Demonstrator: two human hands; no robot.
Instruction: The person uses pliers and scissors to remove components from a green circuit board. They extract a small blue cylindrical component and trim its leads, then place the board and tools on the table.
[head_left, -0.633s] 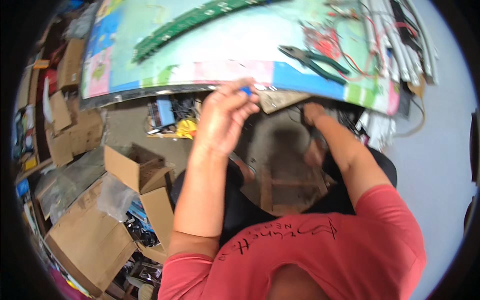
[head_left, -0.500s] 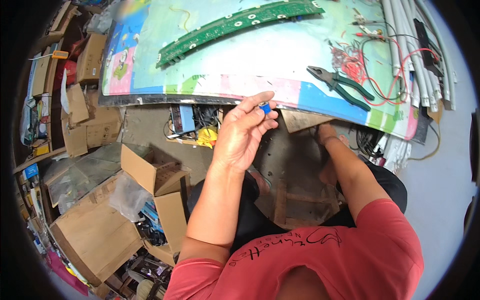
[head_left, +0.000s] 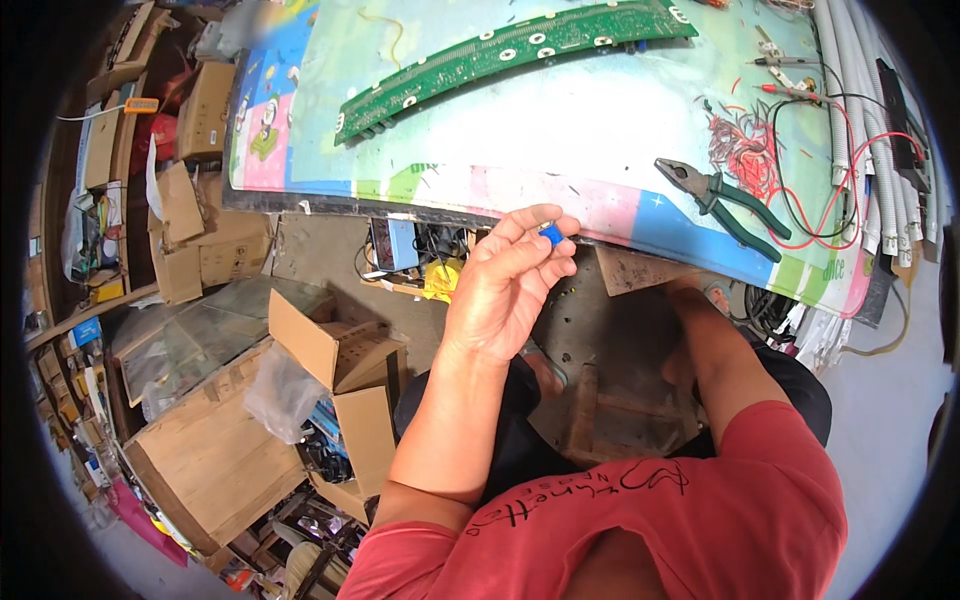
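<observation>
My left hand (head_left: pixel 513 275) is raised just off the table's near edge, palm partly up. Thumb and fingertips pinch a small blue electronic component (head_left: pixel 551 234) with a silvery end; its exact kind is too small to tell. My right forearm (head_left: pixel 735 365) reaches forward under the table edge, and the fingers of that hand are hidden there. On the table beyond lies a long green circuit board (head_left: pixel 510 62), with round white-ringed holes along it. Pliers with dark green handles (head_left: pixel 725 208) rest on the table to the right, jaws parted.
The table (head_left: pixel 560 130) has a colourful printed cover. Red wire scraps (head_left: pixel 742 148), red and black test leads (head_left: pixel 800 92) and white tubes (head_left: pixel 835 100) lie at its right. Left below stand an open cardboard box (head_left: pixel 365 430), a wooden board (head_left: pixel 215 450) and cluttered shelves (head_left: pixel 120 190).
The whole view has shifted, so the table and its things appear farther right and slightly lower. In my left hand the blue component has turned, showing more of its blue side.
</observation>
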